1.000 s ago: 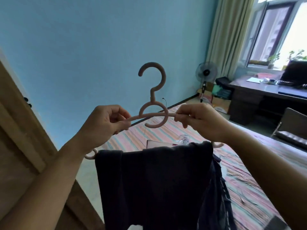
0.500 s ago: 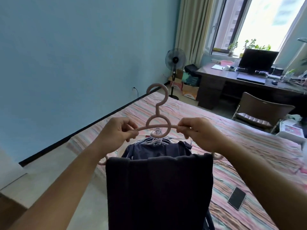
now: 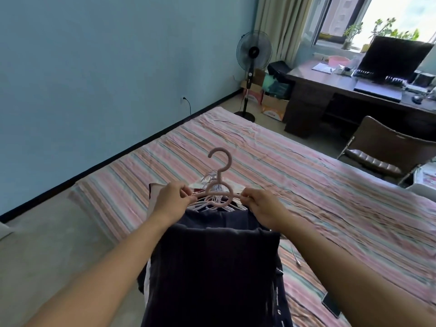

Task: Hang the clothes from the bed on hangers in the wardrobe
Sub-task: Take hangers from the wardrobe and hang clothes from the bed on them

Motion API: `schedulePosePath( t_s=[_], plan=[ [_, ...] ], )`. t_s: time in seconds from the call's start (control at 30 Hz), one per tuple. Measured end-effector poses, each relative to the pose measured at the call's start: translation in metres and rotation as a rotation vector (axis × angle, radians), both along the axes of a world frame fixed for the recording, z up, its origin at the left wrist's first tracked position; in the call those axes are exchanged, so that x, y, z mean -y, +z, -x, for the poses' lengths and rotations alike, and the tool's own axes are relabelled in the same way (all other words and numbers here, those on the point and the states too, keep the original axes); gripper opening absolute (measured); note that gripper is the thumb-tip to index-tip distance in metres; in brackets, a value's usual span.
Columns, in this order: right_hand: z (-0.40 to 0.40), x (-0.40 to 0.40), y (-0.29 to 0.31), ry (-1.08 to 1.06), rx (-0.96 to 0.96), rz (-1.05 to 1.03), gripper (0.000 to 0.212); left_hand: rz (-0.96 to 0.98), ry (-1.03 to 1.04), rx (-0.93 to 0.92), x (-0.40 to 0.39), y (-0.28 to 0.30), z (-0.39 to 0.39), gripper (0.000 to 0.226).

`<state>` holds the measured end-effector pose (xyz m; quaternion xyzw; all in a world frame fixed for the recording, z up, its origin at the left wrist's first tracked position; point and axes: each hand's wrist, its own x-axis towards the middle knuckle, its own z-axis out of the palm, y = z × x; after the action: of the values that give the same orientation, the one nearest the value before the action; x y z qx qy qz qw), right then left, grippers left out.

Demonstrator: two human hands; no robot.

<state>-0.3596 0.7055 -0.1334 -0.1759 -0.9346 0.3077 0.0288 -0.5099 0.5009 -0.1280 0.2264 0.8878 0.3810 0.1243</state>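
Note:
A pink plastic hanger (image 3: pixel 220 175) is held up over the bed (image 3: pixel 306 185), hook pointing away from me. My left hand (image 3: pixel 170 203) pinches its left arm and my right hand (image 3: pixel 262 208) pinches its right arm. A dark navy garment (image 3: pixel 212 274) is folded over the hanger's lower bar and hangs down towards me. Under the hanger, on the striped sheet, lie a bunch of pale hangers (image 3: pixel 212 204) and more dark clothes (image 3: pixel 217 215). The wardrobe is out of view.
A standing fan (image 3: pixel 253 57) is at the far end of the bed by the blue wall. A desk (image 3: pixel 354 95) with a monitor (image 3: pixel 396 60) and a chair (image 3: pixel 387 149) stand at the right. A phone (image 3: pixel 331 308) lies on the sheet near my right forearm.
The view has swung down and right, from the wall and a wooden door edge to the bed. The hanger with the dark garment has come lower, over the pile; both hands keep the same hold.

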Motion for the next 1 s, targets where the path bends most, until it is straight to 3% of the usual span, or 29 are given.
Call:
schedulePosePath(
  t_s=[0.13, 0.2, 0.23, 0.3, 0.4, 0.47, 0.57, 0.7, 0.77, 1.0],
  plan=[
    [0.048, -0.037, -0.043, -0.020, 0.012, -0.005, 0.023, 0.022, 0.068, -0.024, -0.040, -0.047, 0.038, 0.009],
    [0.071, -0.051, -0.067, -0.020, 0.037, -0.052, 0.023, 0.149, 0.020, -0.113, -0.057, -0.074, 0.056, 0.004],
    [0.082, -0.058, -0.080, -0.022, 0.045, -0.080, 0.023, 0.248, -0.034, -0.172, -0.064, -0.087, 0.064, 0.012],
    [0.101, -0.067, -0.107, -0.033, 0.062, -0.111, 0.023, 0.421, -0.154, -0.225, -0.073, -0.117, 0.076, 0.048],
    [0.123, -0.076, -0.147, -0.044, 0.123, -0.078, 0.023, 0.607, -0.292, -0.116, -0.076, -0.161, 0.082, 0.122],
    [0.132, -0.083, -0.172, -0.035, 0.115, -0.048, 0.024, 0.731, -0.367, -0.092, -0.072, -0.191, 0.081, 0.141],
    [0.140, -0.089, -0.202, -0.011, 0.141, -0.052, 0.019, 0.828, -0.399, -0.092, -0.063, -0.227, 0.081, 0.143],
    [0.134, -0.083, -0.233, 0.036, 0.321, -0.232, 0.089, 0.849, -0.346, 0.005, -0.065, -0.252, 0.087, 0.144],
    [0.130, -0.075, -0.244, 0.061, 0.326, -0.261, 0.106, 0.864, -0.350, 0.029, -0.070, -0.259, 0.090, 0.144],
    [0.114, -0.065, -0.275, 0.097, 0.305, -0.299, 0.124, 0.919, -0.335, 0.048, -0.078, -0.279, 0.085, 0.139]
  ],
)
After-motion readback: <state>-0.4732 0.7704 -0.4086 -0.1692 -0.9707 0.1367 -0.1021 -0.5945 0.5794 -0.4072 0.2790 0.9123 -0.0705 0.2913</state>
